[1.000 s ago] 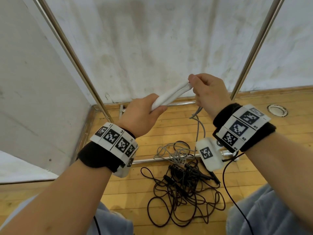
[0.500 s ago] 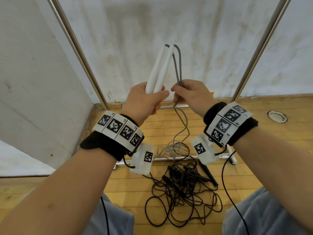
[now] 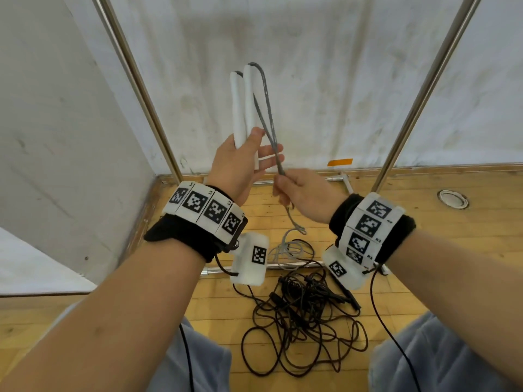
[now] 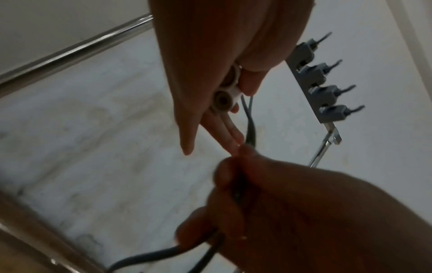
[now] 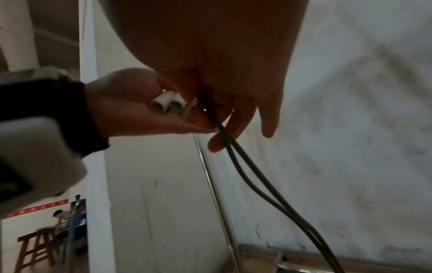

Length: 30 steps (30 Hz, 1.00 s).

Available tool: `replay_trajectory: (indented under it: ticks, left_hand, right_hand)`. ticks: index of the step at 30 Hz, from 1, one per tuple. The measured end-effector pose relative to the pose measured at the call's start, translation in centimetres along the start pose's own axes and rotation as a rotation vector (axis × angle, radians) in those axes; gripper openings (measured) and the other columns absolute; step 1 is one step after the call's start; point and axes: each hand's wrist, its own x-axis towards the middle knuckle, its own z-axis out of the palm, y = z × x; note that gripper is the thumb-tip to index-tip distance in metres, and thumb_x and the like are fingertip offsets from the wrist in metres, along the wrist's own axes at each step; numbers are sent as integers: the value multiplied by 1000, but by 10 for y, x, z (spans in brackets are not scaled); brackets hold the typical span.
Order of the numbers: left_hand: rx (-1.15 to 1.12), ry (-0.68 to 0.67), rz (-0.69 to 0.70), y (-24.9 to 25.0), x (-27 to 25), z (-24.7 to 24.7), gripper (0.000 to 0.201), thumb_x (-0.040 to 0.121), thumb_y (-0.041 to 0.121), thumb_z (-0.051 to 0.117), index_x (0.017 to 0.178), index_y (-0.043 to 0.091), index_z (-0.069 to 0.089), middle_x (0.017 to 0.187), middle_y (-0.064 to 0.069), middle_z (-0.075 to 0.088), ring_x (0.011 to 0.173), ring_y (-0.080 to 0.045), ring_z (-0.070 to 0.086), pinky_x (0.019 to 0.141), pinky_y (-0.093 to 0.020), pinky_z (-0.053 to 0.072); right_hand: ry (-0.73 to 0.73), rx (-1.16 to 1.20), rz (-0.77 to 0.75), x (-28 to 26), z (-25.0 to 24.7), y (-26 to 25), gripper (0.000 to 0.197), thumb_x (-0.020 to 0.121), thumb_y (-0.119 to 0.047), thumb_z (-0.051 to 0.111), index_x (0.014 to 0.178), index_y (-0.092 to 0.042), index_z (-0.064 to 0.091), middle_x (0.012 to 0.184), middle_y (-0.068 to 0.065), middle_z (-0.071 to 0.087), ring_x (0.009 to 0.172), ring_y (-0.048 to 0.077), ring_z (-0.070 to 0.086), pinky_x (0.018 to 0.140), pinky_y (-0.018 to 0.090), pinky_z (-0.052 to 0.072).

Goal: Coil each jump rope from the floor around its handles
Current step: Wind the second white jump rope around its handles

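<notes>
In the head view, at centre frame, the left hand (image 3: 240, 162) holds the two white handles (image 3: 242, 106) upright and side by side, thumb pressed across them and the other fingers stretched out rather loosely toward the right. The grey cord (image 3: 264, 108) leaves both handle tops, runs down as a doubled strand and passes into the right hand (image 3: 304, 193), whose fingers are curled and pinching it just below the left fingertips; the rest of the cord trails to a small grey heap on the wooden floor (image 3: 424, 222) at lower centre, beside a tangle of black rope (image 3: 305, 321) not yet touched. The left wrist view, blurred, shows the handles' hollow ends (image 4: 224, 94) in the upper middle under the palm, with the right hand (image 4: 292, 212) dark at lower right, closed on the two strands. The right wrist view shows the same ends (image 5: 167, 102) at centre left in the left palm (image 5: 131, 110), and the paired cord (image 5: 252, 177) running to the lower right. Winding appears about to begin: it would go best if the left fingers closed firmly round both handles, the strands stayed together and lightly taut, and the first turn were laid close to the gripping hand so later turns stack neatly.
</notes>
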Motion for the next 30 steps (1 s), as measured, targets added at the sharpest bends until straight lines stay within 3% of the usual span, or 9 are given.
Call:
replay_trajectory:
  ticks: [3, 6, 8, 10, 13, 17, 23, 27, 30]
  left_hand:
    - [-88, -60, -71, -2, -2, 2, 22, 101, 30, 46, 108, 11, 53, 92, -17, 73, 87, -29, 72, 73, -36, 58]
    - [-122, -37, -101, -2, 0, 3, 21, 101, 30, 45, 107, 11, 53, 88, -14, 74, 82, -27, 72, 80, -37, 58]
    - [-136, 12, -97, 1, 1, 2, 20, 101, 28, 46, 106, 10, 53, 78, -9, 71, 65, -21, 68, 68, -32, 58]
    - [-130, 36, -62, 4, 2, -1, 18, 101, 27, 46, 103, 11, 53, 69, -3, 59, 51, -14, 53, 55, -28, 51]
    - [-76, 62, -20, 8, 6, -4, 15, 101, 27, 46, 101, 13, 51, 64, 1, 48, 47, -11, 40, 48, -25, 42]
    - [-5, 177, 30, 9, 14, -9, 9, 99, 21, 49, 98, 12, 48, 61, 1, 41, 42, -9, 35, 44, -24, 36]
    - [303, 319, 161, 3, 27, -27, 12, 94, 25, 53, 86, 17, 50, 66, 1, 47, 47, -11, 43, 47, -26, 41]
    - [647, 391, 232, -3, 32, -41, 16, 94, 28, 52, 92, 13, 52, 78, -3, 52, 68, -20, 54, 65, -39, 54]
    - [966, 339, 241, -13, 33, -47, 19, 97, 31, 47, 102, 13, 51, 82, 0, 53, 74, -21, 57, 61, -35, 47]
  right_hand:
    - [-83, 47, -2, -7, 21, -3, 32, 100, -19, 35, 71, -24, 49, 61, -5, 48, 54, 12, 47, 52, 22, 40]
    - [-77, 33, -14, -7, 34, -1, 34, 100, -19, 35, 69, -25, 48, 60, -9, 45, 51, 9, 42, 49, 20, 33]
    - [-96, -4, -17, -6, 35, 1, 37, 101, -25, 35, 67, -24, 48, 59, -10, 46, 52, 7, 43, 50, 19, 31]
    - [-136, 10, 5, -4, 31, 4, 41, 100, -35, 35, 65, -21, 49, 62, -4, 51, 57, 14, 48, 57, 26, 40]
    - [-109, 11, 11, -2, 22, 10, 46, 97, -44, 37, 61, -18, 48, 63, 2, 54, 58, 17, 49, 62, 32, 43]
    - [-69, -77, -38, 1, 10, 19, 35, 96, -40, 44, 69, -22, 56, 55, -7, 43, 45, 3, 38, 45, 13, 32]
    - [-86, -199, -4, 3, -7, 27, 44, 94, -43, 47, 57, -20, 39, 50, -7, 34, 41, 8, 35, 48, 24, 30]
    - [-81, -169, -25, 4, -17, 26, 37, 94, -41, 48, 62, -24, 51, 54, -7, 40, 48, 10, 39, 51, 23, 32]
    - [-60, -184, -31, 5, -24, 27, 36, 93, -37, 51, 61, -22, 51, 55, -7, 39, 49, 8, 37, 52, 23, 28]
